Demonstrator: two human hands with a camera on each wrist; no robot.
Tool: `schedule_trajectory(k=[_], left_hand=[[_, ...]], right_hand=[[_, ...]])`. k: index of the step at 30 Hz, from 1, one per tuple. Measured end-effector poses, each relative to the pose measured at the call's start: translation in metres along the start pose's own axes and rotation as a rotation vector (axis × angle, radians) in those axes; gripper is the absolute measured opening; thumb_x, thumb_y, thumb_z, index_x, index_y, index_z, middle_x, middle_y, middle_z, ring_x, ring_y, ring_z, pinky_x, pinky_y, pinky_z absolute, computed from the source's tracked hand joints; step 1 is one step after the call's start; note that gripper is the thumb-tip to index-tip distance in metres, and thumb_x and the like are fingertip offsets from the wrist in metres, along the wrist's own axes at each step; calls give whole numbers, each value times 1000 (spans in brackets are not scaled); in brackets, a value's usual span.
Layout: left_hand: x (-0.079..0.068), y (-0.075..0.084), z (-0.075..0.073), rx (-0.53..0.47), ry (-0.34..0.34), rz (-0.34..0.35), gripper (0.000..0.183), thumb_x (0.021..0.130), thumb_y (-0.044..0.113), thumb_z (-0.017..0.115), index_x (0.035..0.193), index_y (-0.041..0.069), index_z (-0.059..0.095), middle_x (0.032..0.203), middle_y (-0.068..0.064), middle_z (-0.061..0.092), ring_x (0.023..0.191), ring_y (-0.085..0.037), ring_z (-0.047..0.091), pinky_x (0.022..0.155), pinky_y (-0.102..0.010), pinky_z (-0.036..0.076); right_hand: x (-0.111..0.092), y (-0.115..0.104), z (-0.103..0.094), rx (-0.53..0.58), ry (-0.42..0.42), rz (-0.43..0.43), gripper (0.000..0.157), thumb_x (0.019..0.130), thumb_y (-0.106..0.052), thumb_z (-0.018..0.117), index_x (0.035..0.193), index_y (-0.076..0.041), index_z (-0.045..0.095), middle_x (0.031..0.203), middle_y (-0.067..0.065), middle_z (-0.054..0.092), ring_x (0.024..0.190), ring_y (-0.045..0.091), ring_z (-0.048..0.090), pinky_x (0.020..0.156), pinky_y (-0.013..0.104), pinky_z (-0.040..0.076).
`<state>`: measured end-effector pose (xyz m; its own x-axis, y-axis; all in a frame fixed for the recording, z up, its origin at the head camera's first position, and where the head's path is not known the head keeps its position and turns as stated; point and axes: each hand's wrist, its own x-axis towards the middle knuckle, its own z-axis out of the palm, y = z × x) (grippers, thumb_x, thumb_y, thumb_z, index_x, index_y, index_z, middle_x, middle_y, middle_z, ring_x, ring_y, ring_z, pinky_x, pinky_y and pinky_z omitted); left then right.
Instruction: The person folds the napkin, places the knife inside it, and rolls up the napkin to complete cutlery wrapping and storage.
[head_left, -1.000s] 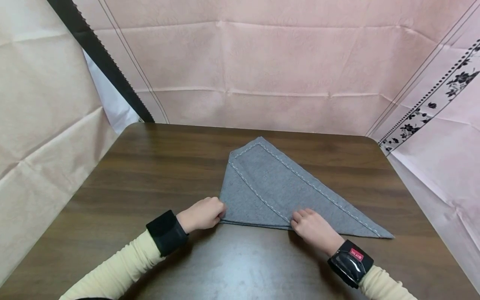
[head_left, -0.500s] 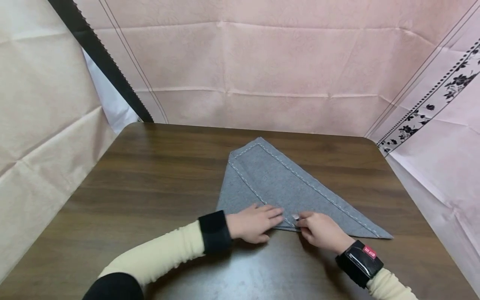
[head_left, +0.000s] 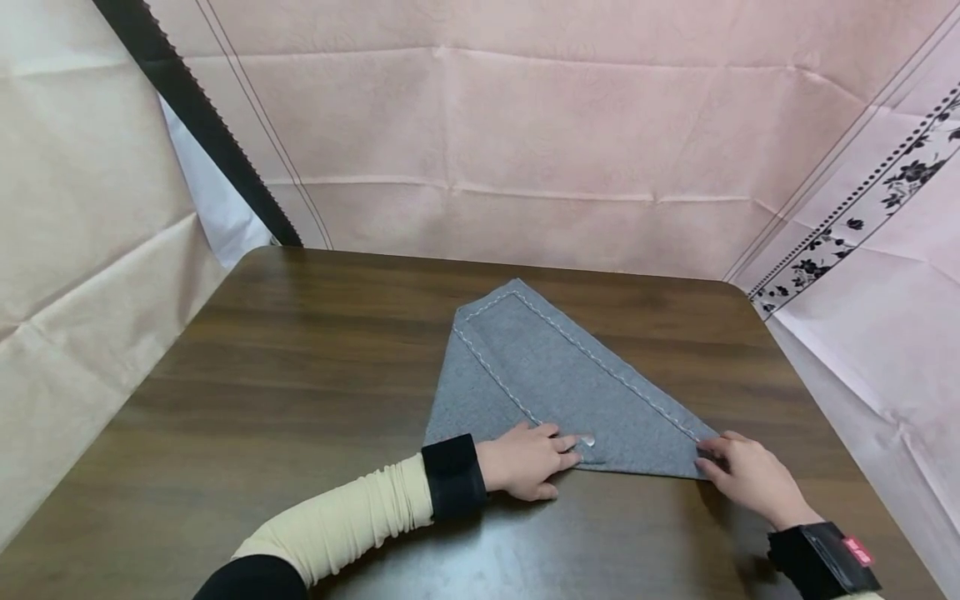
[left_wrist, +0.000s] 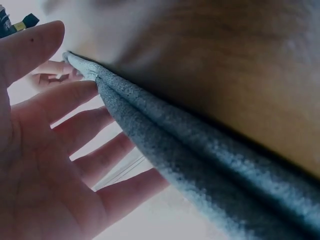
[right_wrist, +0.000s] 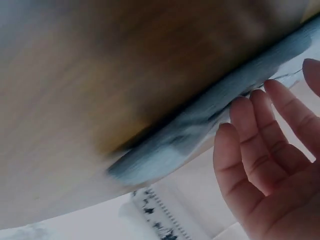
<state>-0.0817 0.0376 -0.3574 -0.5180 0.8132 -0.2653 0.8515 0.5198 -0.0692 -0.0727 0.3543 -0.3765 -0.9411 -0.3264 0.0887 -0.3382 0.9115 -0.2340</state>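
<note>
A grey felt-like cloth (head_left: pixel 570 375), folded to a long point with pale dashed stitching along its edges, lies flat on the table. My left hand (head_left: pixel 528 460) rests palm down on its near edge with fingers spread. Just beyond those fingertips sits a small shiny clear piece (head_left: pixel 587 440) on the cloth. At the cloth's right end is my right hand (head_left: pixel 757 475), fingers loosely bent and touching the felt; it covers the pointed tip. The left wrist view shows the cloth's layered near edge (left_wrist: pixel 165 130) by the fingers. In the right wrist view the cloth (right_wrist: pixel 200 120) is blurred.
The brown wooden table (head_left: pixel 315 358) has rounded far corners. Pale pink fabric (head_left: pixel 525 125) hangs behind it, with a black strip (head_left: pixel 217 142) at left and a floral band (head_left: pixel 862 208) at right. Black bands circle both wrists.
My left hand has gone from the cloth's left corner to its near middle and flattened. My right hand let go of the near edge and slid right to the end, uncovering the shiny piece.
</note>
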Motion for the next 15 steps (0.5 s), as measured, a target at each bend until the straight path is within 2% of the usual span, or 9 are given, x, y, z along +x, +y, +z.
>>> schedule_trajectory(k=[7,12,15], left_hand=[[0,0,-1,-23,-4,-2,53,90,46,51,138,27,39,146,6,29,128,-15,32,91,-37,40],[1,0,-1,-27,-19,0,52,90,46,50,138,27,40,145,6,30,127,-15,33,90,-35,41],[1,0,-2,-32,-25,1,52,90,46,50,138,27,40,146,6,30,128,-16,32,90,-35,40]], right_hand=[[-8,16,-7,-17,-35,85,13,73,-5,69,85,1,66,78,8,59,68,22,55,61,43,45],[-12,25,-8,-50,-40,144,13,73,3,64,85,6,63,80,17,59,68,27,55,60,45,45],[-13,30,-9,-70,-53,190,16,73,3,62,88,10,62,84,25,58,71,35,56,61,49,44]])
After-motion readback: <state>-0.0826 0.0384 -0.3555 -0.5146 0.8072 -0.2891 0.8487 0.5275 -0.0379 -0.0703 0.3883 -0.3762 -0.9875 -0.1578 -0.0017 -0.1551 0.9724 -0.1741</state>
